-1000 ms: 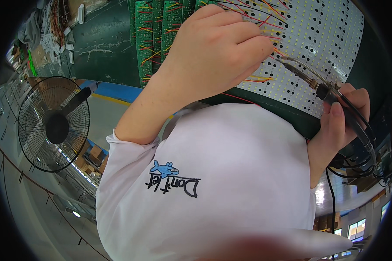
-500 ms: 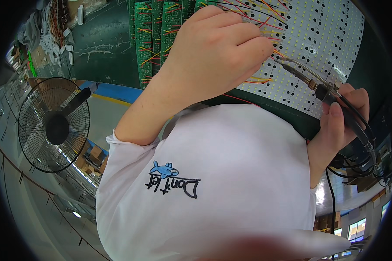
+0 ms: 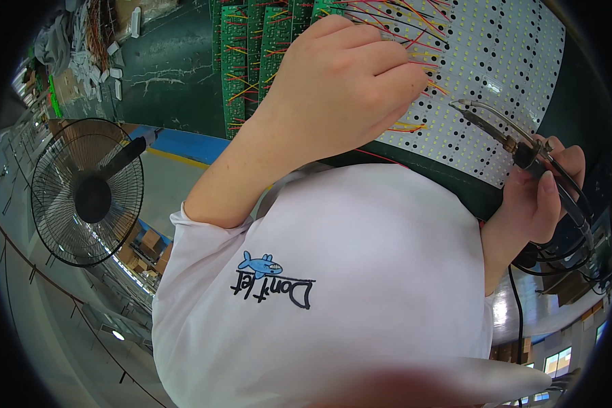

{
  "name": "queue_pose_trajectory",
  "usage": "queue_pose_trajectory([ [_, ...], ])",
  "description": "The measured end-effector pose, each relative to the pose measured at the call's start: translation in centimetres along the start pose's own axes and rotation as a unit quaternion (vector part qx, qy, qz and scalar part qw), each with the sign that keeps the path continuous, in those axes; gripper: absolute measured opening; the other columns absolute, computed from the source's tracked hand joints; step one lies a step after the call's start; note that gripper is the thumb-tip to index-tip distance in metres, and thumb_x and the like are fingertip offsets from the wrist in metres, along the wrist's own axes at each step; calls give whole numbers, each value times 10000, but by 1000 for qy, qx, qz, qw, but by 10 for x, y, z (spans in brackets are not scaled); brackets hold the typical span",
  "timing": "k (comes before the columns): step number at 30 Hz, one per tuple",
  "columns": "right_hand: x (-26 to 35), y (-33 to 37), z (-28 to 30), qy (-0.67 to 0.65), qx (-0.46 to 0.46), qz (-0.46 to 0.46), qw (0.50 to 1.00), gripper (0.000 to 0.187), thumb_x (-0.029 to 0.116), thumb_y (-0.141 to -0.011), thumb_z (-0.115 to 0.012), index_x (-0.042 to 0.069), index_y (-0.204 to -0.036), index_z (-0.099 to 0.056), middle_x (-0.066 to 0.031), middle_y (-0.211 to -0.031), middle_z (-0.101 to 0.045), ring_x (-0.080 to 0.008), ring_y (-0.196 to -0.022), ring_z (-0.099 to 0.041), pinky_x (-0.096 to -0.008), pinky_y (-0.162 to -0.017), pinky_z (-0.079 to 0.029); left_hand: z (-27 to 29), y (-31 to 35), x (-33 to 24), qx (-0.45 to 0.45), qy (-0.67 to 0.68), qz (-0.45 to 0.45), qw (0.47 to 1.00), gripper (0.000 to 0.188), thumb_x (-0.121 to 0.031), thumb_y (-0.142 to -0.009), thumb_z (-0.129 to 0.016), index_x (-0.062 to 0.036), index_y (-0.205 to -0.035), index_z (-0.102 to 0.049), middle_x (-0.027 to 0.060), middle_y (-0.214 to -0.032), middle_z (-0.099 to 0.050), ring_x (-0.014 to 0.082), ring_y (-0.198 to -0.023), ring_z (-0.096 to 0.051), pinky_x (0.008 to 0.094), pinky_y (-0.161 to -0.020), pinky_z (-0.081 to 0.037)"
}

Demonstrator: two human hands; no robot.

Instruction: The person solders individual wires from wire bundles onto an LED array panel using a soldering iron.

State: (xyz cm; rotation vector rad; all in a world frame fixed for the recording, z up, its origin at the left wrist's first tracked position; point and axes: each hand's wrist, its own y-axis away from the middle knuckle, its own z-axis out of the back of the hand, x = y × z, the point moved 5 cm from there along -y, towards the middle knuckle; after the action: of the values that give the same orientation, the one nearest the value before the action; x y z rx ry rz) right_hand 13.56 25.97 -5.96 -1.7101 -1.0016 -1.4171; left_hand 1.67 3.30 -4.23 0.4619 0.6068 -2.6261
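Observation:
My left hand (image 3: 357, 85) is curled, knuckles up, over the near-left part of a white panel (image 3: 506, 61) dotted with small yellowish LEDs and black round spots. Its fingertips are hidden beneath it, so whatever they pinch cannot be made out. Thin red, yellow and black wires (image 3: 421, 30) fan out past the knuckles onto the panel. In my right hand (image 3: 534, 204) is a soldering iron (image 3: 503, 139) with a thin metal tube running along it to the tip. That tip is over the panel, apart from the left hand and the wires.
Green circuit boards (image 3: 235, 75) with short wires stand in rows left of my left hand. White connectors (image 3: 115, 73) and bundled wires lie at the far-left of the dark green table (image 3: 173, 81). A black fan (image 3: 88, 194) stands at left. Black cables (image 3: 557, 255) hang below my right hand.
My right hand has drawn the soldering iron to the right and slightly nearer, away from the wires by my left hand. My left hand stays almost in place, still curled.

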Motion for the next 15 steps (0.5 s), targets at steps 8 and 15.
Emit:
queue_pose_trajectory([
  [8,-13,1,30,-142,35,-28,989,151,89,-836,-549,1,-863,-430,-119,-771,-477,-152,-736,-459,-274,-678,-382,62,16,3,-115,-34,102,988,137,-57,-747,-803,-80,-806,-681,26,-734,-607,198,-698,-568,322,-589,-445],
  [15,-20,-1,44,-284,119,-83,948,99,25,-907,-512,23,-922,-414,-128,-881,-460,-177,-859,-469,-317,-827,-397,65,66,5,-50,-93,261,960,126,-152,-756,-790,-117,-723,-674,21,-665,-563,237,-619,-535,376,-562,-384],
])
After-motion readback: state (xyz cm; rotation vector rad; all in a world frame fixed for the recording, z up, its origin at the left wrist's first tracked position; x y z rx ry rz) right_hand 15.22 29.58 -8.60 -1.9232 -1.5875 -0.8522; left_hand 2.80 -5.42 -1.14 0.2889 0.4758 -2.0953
